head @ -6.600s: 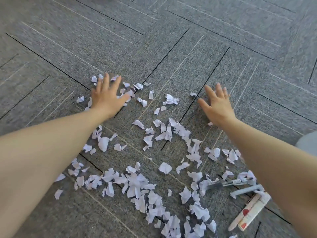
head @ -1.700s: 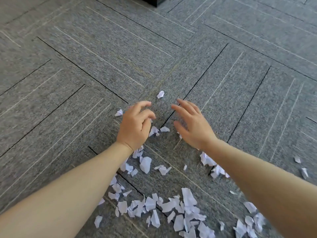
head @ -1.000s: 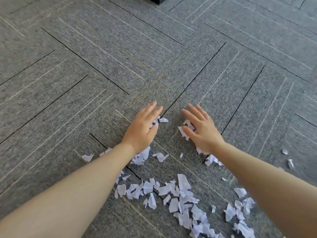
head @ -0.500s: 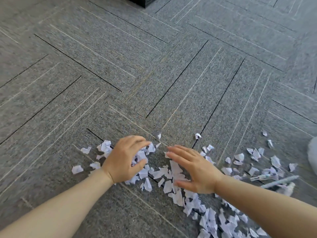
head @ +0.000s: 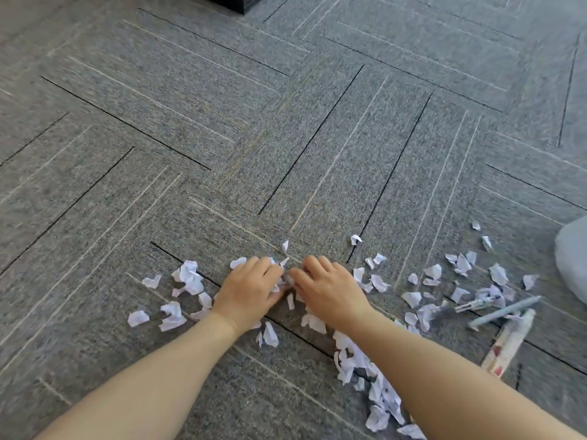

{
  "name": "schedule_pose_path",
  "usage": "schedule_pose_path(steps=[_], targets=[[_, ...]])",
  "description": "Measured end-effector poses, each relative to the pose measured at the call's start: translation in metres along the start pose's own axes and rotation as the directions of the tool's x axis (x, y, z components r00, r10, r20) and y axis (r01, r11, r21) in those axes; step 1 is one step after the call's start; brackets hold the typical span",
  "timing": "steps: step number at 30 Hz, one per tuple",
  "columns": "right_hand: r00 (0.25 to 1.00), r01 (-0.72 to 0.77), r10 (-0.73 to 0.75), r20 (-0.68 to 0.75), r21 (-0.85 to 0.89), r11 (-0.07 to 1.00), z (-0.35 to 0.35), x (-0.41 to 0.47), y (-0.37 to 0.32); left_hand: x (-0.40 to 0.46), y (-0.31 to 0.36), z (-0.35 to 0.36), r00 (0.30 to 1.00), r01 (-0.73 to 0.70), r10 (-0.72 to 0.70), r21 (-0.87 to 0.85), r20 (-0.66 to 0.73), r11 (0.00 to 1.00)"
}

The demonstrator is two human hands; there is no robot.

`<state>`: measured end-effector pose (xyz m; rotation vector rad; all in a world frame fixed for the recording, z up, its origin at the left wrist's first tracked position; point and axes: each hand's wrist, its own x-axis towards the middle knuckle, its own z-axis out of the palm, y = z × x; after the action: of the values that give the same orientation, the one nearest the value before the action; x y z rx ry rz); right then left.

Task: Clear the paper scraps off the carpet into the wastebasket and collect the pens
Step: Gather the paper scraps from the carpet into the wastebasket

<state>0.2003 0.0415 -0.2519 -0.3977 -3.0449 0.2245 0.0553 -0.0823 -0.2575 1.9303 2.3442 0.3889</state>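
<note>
Two bare forearms reach fwd; left hand [head: 251, 292] & right hand [head: 328, 292] cupped, fingertips meeting over gathered paper scraps [head: 313, 322], more strewn both sides. Best to sweep inward, press low, then scoop. Pens [head: 505, 311] lie well right of hands. Grey carpet [head: 286, 138] beyond; dark object [head: 235, 1] far edge. Wastebasket not identifiable.

left hand [head: 251, 290]: half a second ago apart from the other; now fingertips meet it, curled over gathered scraps.
right hand [head: 327, 290]: swept inward from the right, palm down.
paper scraps [head: 190, 281]: once spread wide over the carpet [head: 286, 138], now raked nearer the person.
pens [head: 505, 311]: back in view at right.
</note>
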Motion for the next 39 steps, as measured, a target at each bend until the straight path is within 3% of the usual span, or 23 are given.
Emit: schedule_pose_path(steps=[4,8,12,16,18,20,24,28,30,32,37,39], targets=[[0.965,-0.079,0.064,0.254,0.052,0.995,-0.013,0.011,0.008,0.025,0.001,-0.010,0.997,0.023,-0.026,0.043,0.069,0.999],[0.928,-0.281,0.220,0.302,0.178,0.943,-0.036,0.014,0.020,0.042,0.007,-0.021,0.989,0.144,-0.137,-0.137,0.056,0.980],[0.932,-0.349,0.296,0.210,0.300,0.888,-0.102,0.013,0.055,0.081,0.035,-0.049,0.980,0.190,-0.198,-0.361,0.017,0.913],[0.932,-0.360,0.347,0.102,0.353,0.863,-0.193,0.000,0.094,0.137,0.093,-0.103,0.981,0.077,-0.150,-0.469,-0.122,0.880],[0.905,-0.381,0.424,-0.025,0.392,0.837,-0.240,-0.013,0.117,0.168,0.133,-0.131,0.973,0.017,-0.137,-0.533,-0.188,0.846],[0.829,-0.395,0.521,-0.204,0.446,0.803,-0.286,-0.032,0.142,0.202,0.177,-0.155,0.955,-0.079,-0.113,-0.601,-0.275,0.795],[0.537,-0.462,0.695,-0.479,0.522,0.717,-0.354,-0.097,0.211,0.269,0.278,-0.188,0.935,-0.260,-0.006,-0.698,-0.354,0.667],[0.198,-0.516,0.845,-0.496,0.680,0.520,-0.367,-0.177,0.272,0.314,0.375,-0.191,0.933,-0.344,0.118,-0.747,-0.341,0.569],[0.094,-0.505,0.892,-0.442,0.751,0.425,-0.360,-0.207,0.292,0.330,0.411,-0.178,0.947,-0.319,0.154,-0.761,-0.283,0.565],[0.073,-0.520,0.918,-0.389,0.771,0.368,-0.347,-0.230,0.302,0.343,0.438,-0.158,0.954,-0.297,0.205,-0.749,-0.217,0.592],[0.163,-0.661,0.975,-0.150,0.717,0.221,-0.322,-0.266,0.321,0.357,0.478,-0.126,0.947,-0.281,0.315,-0.643,-0.064,0.712],[0.158,-0.724,0.982,-0.100,0.665,0.184,-0.320,-0.275,0.326,0.359,0.485,-0.118,0.921,-0.269,0.382,-0.591,0.072,0.760]])
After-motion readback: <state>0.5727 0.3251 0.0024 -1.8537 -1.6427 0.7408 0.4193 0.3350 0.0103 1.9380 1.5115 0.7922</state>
